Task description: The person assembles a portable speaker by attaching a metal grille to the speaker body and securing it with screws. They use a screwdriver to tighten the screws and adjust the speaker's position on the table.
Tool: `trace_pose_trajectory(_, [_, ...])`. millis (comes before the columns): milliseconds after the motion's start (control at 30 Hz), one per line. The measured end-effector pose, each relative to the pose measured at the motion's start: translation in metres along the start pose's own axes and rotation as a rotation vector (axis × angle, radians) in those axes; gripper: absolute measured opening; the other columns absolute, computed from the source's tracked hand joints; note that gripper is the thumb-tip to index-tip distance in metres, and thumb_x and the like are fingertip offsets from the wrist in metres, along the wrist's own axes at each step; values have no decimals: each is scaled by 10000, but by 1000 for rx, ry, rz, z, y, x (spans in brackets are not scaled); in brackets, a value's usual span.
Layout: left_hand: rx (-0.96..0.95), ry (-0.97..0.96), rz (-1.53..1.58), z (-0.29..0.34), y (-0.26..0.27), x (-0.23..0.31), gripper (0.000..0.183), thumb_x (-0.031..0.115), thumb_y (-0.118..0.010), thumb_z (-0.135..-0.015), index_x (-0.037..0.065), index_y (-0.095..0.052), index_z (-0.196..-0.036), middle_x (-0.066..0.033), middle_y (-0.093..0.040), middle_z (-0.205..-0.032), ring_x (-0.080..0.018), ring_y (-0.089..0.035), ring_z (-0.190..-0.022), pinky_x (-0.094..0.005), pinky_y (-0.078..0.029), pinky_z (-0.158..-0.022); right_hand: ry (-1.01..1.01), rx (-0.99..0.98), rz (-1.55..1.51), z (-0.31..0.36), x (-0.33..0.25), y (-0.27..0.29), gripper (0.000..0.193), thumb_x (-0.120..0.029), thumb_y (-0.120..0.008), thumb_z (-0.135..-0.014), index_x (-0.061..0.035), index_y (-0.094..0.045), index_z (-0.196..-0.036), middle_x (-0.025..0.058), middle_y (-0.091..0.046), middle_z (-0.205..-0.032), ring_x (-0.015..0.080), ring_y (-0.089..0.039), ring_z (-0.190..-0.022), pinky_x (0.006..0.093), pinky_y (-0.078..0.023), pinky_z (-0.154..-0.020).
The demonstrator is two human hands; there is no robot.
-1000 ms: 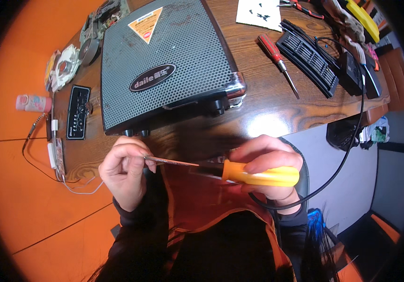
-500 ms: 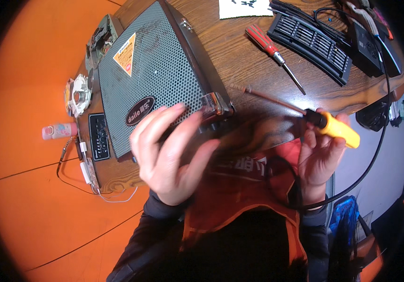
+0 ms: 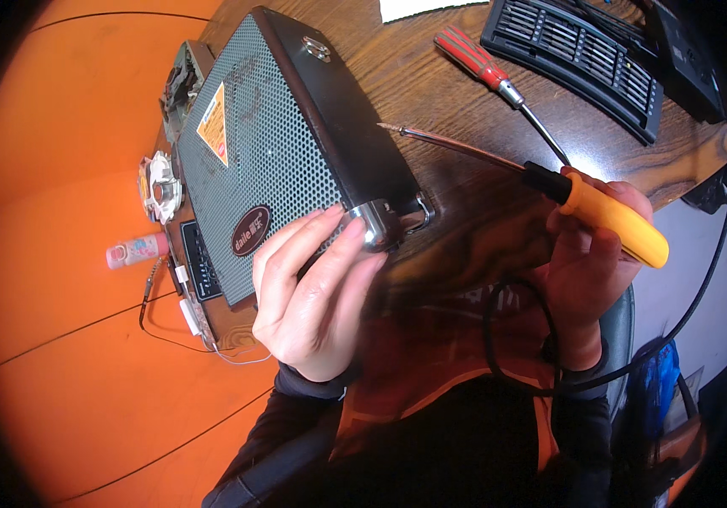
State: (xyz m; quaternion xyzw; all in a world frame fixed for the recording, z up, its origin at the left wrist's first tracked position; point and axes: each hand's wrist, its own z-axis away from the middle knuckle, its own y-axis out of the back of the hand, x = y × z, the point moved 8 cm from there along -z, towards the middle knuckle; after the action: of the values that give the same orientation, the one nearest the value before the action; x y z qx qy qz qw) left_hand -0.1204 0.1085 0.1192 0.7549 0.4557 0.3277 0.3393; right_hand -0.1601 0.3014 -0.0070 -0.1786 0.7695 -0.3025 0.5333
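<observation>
A black speaker [image 3: 342,102] with a grey perforated metal grille [image 3: 275,127] lies tilted across the table at left. My left hand [image 3: 308,300] is closed around its near corner, fingertips touching the shiny metal corner guard [image 3: 372,222]. Held in my right hand [image 3: 596,245] is a screwdriver [image 3: 617,222] with a yellow handle, black collar and long coppery shaft, pointing left above the table. At its tip sits a small pointed piece that looks like a screw [image 3: 389,127]. The tip is apart from the speaker.
A red-handled screwdriver [image 3: 473,57] and a black bit case [image 3: 579,63] lie beyond my right hand. A black cable [image 3: 693,317] loops over my lap. Left of the speaker are a loose round driver [image 3: 160,188], a control panel [image 3: 203,258] and a pink bottle [image 3: 137,251].
My left hand has closed onto the speaker's corner from an open, spread pose. The speaker sits at a different angle in view. The yellow screwdriver's tip appears farther left and higher.
</observation>
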Motion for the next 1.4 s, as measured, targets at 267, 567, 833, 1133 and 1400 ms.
trace_pose_trajectory(267, [46, -3, 69, 1, 3, -3, 335, -2, -775, -570, -4, -675, -890, -129, -642, -877, -243, -599, -825, -309, -492, -719, -16, -8, 64, -2, -2, 0, 413, -280, -590, -870, 5, -414, -1112, 299, -583, -1008, 251, -611, -681, 298, -517, -585])
trace_pose_trajectory(567, [-118, -363, 239, 10, 5, 22, 358, 76, -796, -542, 37, -694, -882, -87, -636, -957, -178, -593, -776, -281, -465, -678, -57, 34, -62, 0, 2, 4, 420, -288, -590, -867, -1, -405, -1112, 322, -570, -1012, 256, -609, -685, 286, -519, -567])
trace_pose_trajectory(833, [34, -98, 13, -2, 4, 0, 343, 63, -788, -570, 31, -692, -898, -82, -650, -855, -209, -581, -764, -282, -459, -668, -120, -12, -17, 1, 2, 3, 478, -359, -575, -867, -36, -397, -1171, 267, -555, -1058, 230, -585, -795, 265, -507, -633])
trace_pose_trajectory(1133, [-132, -93, 14, -11, -7, 1, 389, 131, -785, -582, 58, -677, -949, -169, -595, -1079, -328, -549, -1035, -384, -438, -877, -17, 11, -25, -2, -1, 2, 386, -276, -576, -872, 10, -435, -1092, 278, -599, -971, 232, -603, -637, 289, -507, -539])
trace_pose_trajectory(1400, [-128, -70, -40, -8, -8, 10, 346, 15, -765, -599, 10, -664, -930, -188, -618, -1035, -320, -598, -994, -413, -469, -899, -69, -36, 96, -2, -1, 2, 415, -326, -530, -886, 9, -433, -1111, 249, -579, -972, 230, -586, -691, 281, -495, -592])
